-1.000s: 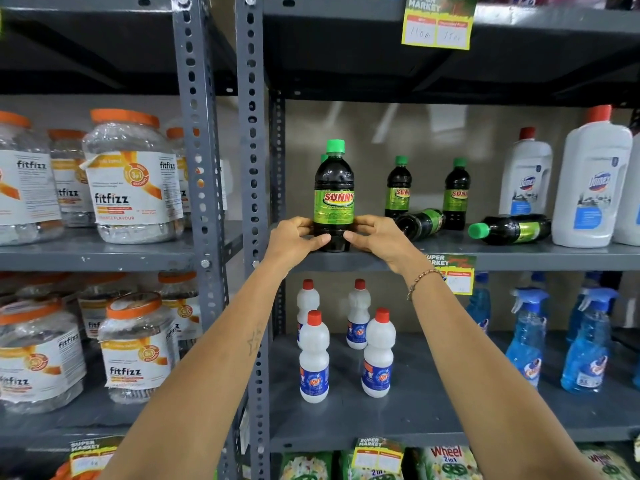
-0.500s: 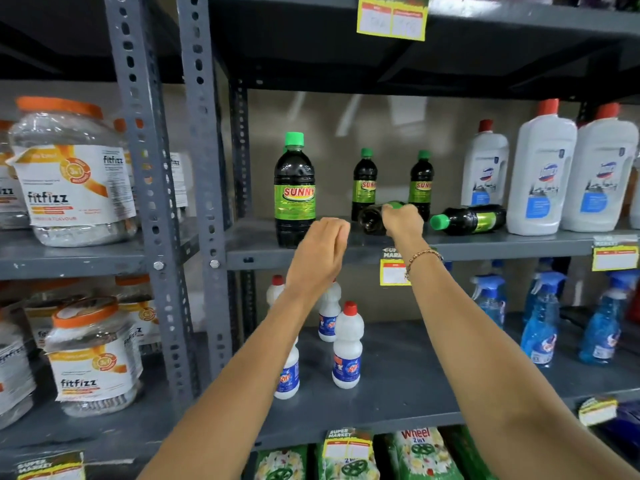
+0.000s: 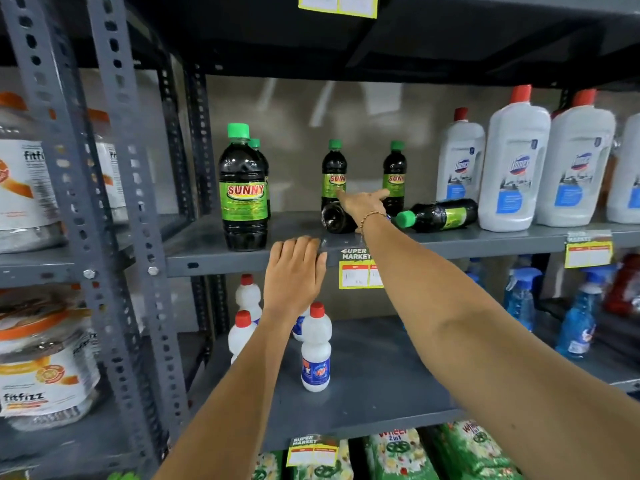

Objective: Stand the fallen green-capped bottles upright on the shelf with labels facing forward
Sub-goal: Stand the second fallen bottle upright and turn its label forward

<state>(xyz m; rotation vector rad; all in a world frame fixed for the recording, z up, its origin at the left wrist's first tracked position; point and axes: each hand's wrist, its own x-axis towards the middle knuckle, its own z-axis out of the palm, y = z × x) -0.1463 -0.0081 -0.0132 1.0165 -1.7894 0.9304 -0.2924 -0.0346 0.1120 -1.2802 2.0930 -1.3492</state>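
Head view: right hand (image 3: 362, 204) spread over fallen dark green-capped plastic bottle (image 3: 335, 221), grip unclear; left hand (image 3: 294, 268) flat, empty at grey metal shelf (image 3: 214, 252) edge. Bottle likely full, heavyish, slick, so grab mid-body.

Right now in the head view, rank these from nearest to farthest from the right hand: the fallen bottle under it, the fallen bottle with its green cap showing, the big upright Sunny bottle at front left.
1. Fallen bottle, directly under the right hand.
2. Capped fallen bottle, just right of it.
3. Big Sunny bottle, well left, at the shelf front.
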